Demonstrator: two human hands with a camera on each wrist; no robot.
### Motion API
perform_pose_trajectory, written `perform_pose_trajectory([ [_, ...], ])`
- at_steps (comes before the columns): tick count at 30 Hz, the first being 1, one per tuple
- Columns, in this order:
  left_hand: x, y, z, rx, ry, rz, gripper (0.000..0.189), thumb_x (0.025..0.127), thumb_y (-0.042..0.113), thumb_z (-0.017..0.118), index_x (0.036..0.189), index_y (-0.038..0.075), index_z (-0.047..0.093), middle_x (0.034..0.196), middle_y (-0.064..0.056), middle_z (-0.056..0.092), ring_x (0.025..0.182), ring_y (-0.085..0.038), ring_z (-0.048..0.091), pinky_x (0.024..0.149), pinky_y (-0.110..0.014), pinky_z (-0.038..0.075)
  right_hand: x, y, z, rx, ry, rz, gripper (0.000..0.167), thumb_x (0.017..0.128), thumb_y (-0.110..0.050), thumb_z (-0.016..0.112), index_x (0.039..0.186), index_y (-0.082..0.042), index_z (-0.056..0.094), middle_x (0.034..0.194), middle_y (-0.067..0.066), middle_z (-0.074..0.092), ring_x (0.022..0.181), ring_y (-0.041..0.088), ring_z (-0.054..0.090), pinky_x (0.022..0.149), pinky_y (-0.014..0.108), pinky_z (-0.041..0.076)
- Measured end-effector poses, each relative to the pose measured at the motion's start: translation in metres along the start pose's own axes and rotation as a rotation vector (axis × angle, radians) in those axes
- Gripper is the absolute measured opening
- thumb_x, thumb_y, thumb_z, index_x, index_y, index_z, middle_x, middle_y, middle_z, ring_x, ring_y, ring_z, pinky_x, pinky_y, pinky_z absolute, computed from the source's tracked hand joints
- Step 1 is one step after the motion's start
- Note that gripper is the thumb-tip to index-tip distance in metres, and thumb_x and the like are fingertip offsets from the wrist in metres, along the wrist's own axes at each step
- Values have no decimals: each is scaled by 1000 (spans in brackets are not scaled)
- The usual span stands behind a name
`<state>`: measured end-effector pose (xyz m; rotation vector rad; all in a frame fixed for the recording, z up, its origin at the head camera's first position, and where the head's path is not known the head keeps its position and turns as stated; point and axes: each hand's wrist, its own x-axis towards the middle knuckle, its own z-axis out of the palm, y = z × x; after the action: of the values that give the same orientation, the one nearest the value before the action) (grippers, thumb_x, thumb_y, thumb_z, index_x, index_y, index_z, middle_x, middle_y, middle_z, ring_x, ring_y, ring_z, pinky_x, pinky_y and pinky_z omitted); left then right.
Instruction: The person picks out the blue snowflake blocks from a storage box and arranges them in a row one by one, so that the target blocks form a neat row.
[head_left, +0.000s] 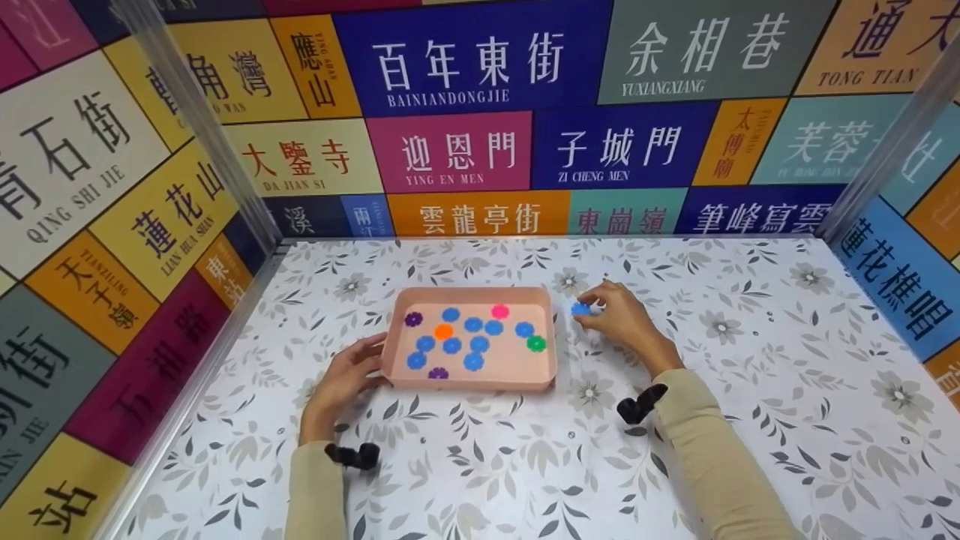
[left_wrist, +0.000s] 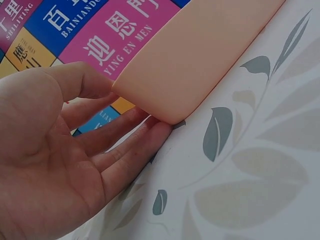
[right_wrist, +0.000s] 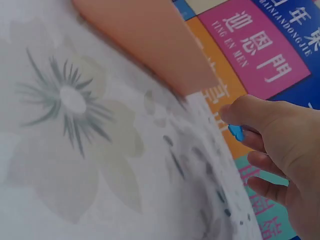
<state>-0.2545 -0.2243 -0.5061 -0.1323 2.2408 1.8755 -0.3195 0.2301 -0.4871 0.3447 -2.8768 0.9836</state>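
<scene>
A shallow pink tray (head_left: 469, 384) stands on the table, with several flower-shaped plastic discs spread over its floor. Most are blue (head_left: 473, 361); an orange disc (head_left: 444, 331), a pink disc (head_left: 499, 311), a green disc (head_left: 536, 343) and two purple ones (head_left: 413, 319) lie among them. My left hand (head_left: 349, 379) holds the tray's left end, its fingertips (left_wrist: 161, 127) at the lower corner. Right of the tray, my right hand (head_left: 622, 319) pinches a blue flower-shaped disc (head_left: 580, 308) between thumb and finger. That disc (right_wrist: 236, 132) is partly hidden by the fingers in the right wrist view.
A white cloth with grey flowers and leaves covers the table (head_left: 480, 457). Walls of colourful street-name panels (head_left: 457, 150) rise behind and at both sides. Each wrist wears a black camera band (head_left: 641, 405).
</scene>
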Motion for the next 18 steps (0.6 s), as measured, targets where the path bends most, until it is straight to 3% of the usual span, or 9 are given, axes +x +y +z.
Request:
perform_pose_trajectory([
  [8, 3, 0, 5, -27, 40, 7, 49, 98, 7, 55, 147, 8, 49, 145, -22, 55, 119, -30, 64, 84, -33, 62, 1, 12, 6, 73, -48, 51, 36, 86, -22, 77, 115, -1, 72, 110, 20, 67, 101, 34, 62, 86, 46, 55],
  [18, 5, 0, 7, 12, 81, -6, 52, 94, 2, 55, 145, 10, 51, 143, -23, 55, 114, -30, 65, 81, -35, 63, 4, 13, 14, 95, -100, 76, 34, 88, -21, 75, 116, -2, 71, 111, 17, 66, 100, 29, 59, 87, 41, 52],
])
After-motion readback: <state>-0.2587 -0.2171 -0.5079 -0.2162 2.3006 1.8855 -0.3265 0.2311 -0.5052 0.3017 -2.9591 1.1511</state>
